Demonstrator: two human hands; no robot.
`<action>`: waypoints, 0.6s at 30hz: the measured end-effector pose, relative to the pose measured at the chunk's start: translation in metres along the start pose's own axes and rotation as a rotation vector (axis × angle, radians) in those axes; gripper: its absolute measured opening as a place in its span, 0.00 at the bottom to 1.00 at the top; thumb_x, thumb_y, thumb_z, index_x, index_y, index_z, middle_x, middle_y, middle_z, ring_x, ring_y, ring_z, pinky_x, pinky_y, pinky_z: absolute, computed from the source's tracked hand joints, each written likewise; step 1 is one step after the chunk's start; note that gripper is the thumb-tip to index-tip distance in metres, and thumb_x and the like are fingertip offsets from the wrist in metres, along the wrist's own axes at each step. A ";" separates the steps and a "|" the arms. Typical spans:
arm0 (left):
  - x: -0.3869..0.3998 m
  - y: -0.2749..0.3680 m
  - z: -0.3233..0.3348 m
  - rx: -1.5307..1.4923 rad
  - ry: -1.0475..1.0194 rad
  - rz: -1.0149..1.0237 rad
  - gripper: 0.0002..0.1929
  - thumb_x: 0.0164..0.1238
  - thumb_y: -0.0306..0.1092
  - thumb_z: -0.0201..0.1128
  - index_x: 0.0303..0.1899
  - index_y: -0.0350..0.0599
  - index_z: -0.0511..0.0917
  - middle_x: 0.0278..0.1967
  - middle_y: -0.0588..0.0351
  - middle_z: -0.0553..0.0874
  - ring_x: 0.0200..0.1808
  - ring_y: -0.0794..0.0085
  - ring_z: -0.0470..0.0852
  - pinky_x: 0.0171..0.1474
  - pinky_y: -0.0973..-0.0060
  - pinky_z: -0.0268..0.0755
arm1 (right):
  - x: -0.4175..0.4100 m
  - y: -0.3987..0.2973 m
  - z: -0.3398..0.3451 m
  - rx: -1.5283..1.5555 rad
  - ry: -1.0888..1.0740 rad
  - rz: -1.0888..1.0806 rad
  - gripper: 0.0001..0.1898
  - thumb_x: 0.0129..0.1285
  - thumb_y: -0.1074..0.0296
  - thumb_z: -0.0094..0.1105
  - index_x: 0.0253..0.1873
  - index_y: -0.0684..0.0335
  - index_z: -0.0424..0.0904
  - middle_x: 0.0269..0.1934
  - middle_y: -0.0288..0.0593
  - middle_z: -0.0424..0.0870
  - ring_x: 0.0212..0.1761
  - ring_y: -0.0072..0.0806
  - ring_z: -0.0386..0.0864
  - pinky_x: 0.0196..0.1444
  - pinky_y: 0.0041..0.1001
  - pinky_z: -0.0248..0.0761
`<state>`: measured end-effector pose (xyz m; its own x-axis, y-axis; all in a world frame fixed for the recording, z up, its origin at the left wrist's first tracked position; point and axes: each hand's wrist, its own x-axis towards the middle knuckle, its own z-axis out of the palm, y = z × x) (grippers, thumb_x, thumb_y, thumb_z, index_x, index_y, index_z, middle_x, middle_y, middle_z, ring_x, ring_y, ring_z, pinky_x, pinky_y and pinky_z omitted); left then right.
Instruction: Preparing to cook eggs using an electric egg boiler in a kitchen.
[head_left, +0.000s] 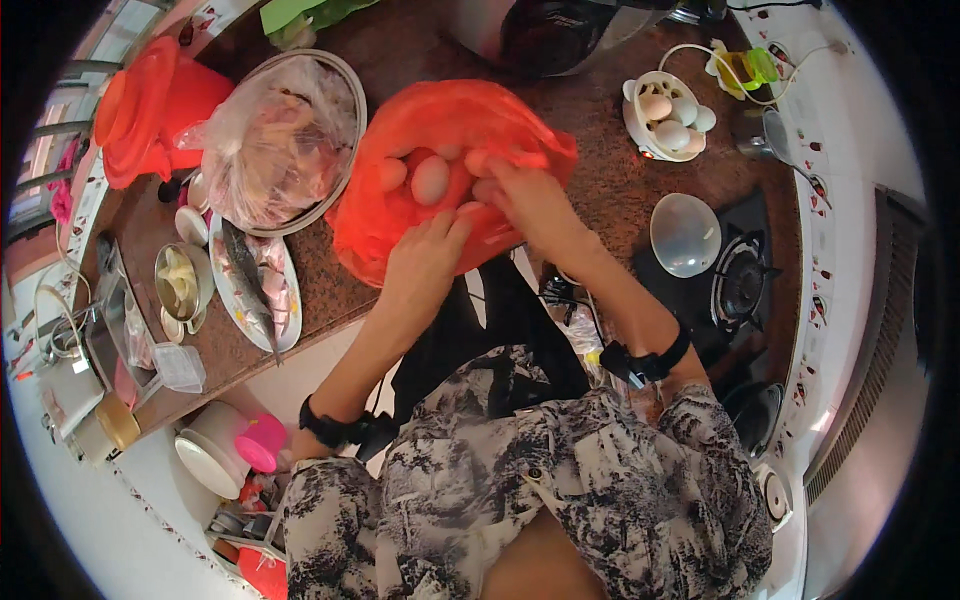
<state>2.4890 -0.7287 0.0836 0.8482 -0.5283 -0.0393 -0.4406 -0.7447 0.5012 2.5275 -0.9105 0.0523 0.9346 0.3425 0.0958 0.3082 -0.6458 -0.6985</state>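
A thin red plastic bag (450, 112) lies open on the counter before me with several eggs in it. One pale egg (430, 181) sits in the middle of the opening. The fingers of my left hand (426, 255) are closed on the bag's near rim. My right hand (534, 202) reaches over the bag's right side, its fingertips among the eggs there; whether they grip an egg or the plastic is hidden. To the right, a white egg cooker (632, 139) holds several eggs, and its translucent domed lid (685, 234) lies apart, beside the gas burner.
Left of the bag, plastic-wrapped meat (281, 142) rests in a round metal basin (358, 97). Below it are fish (251, 277) on an oval plate (232, 319). A gas burner (742, 277) is at right, and a white cord (686, 46) runs behind the cooker.
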 end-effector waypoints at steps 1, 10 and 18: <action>0.004 0.001 0.003 -0.047 -0.029 -0.080 0.18 0.54 0.23 0.54 0.49 0.42 0.75 0.43 0.47 0.80 0.45 0.54 0.79 0.49 0.60 0.71 | 0.001 0.001 -0.004 -0.047 0.024 0.046 0.11 0.57 0.70 0.55 0.45 0.62 0.74 0.45 0.54 0.72 0.44 0.51 0.76 0.43 0.42 0.73; 0.006 -0.003 0.015 0.049 -0.106 0.242 0.04 0.57 0.30 0.57 0.33 0.44 0.74 0.28 0.52 0.80 0.38 0.59 0.77 0.41 0.64 0.68 | 0.039 0.025 -0.023 -0.070 -0.101 0.160 0.15 0.64 0.61 0.53 0.51 0.64 0.75 0.43 0.55 0.80 0.48 0.48 0.78 0.49 0.40 0.71; 0.007 -0.001 0.020 0.049 -0.126 0.219 0.04 0.63 0.33 0.56 0.34 0.44 0.74 0.28 0.53 0.81 0.39 0.59 0.78 0.44 0.63 0.68 | 0.033 0.027 0.003 0.524 -0.294 0.692 0.19 0.66 0.58 0.53 0.56 0.64 0.70 0.46 0.52 0.80 0.49 0.44 0.78 0.52 0.36 0.70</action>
<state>2.4890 -0.7400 0.0658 0.6889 -0.7235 -0.0433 -0.6263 -0.6243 0.4668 2.5658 -0.9151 0.0344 0.7761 0.2006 -0.5979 -0.4904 -0.4041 -0.7721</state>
